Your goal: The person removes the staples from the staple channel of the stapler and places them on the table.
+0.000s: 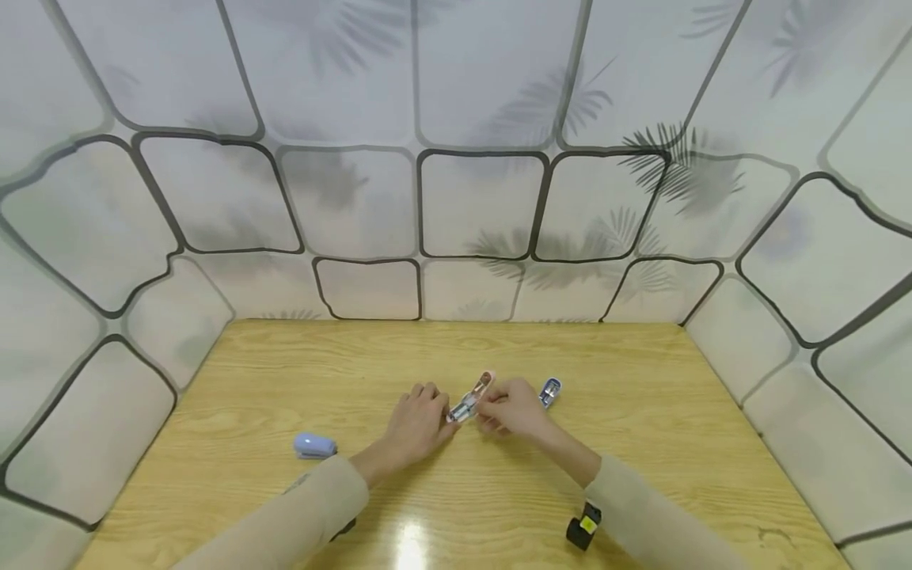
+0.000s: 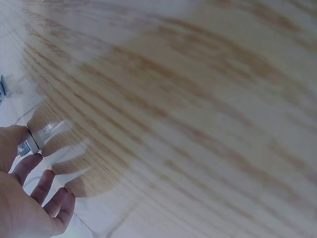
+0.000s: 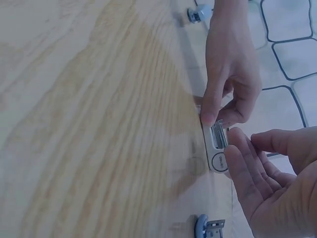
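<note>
A pale pink-and-white stapler (image 1: 466,402) lies opened out on the table between the two hands, its metal channel showing. My left hand (image 1: 419,419) pinches its near end between thumb and index finger; the left wrist view shows that stapler end (image 2: 30,144) between them. In the right wrist view the stapler (image 3: 216,144) lies with its round printed mark toward my right hand (image 3: 277,183). The fingertips of that hand are beside the stapler's middle, thumb close to the fingers. Whether something small sits between them is hidden.
A dark blue stapler (image 1: 550,392), also opened, lies just beyond my right hand. A closed lavender stapler (image 1: 314,446) rests left of my left forearm. A black device with a yellow label (image 1: 584,526) shows by the right sleeve. Patterned fabric walls (image 1: 470,206) border the wooden table.
</note>
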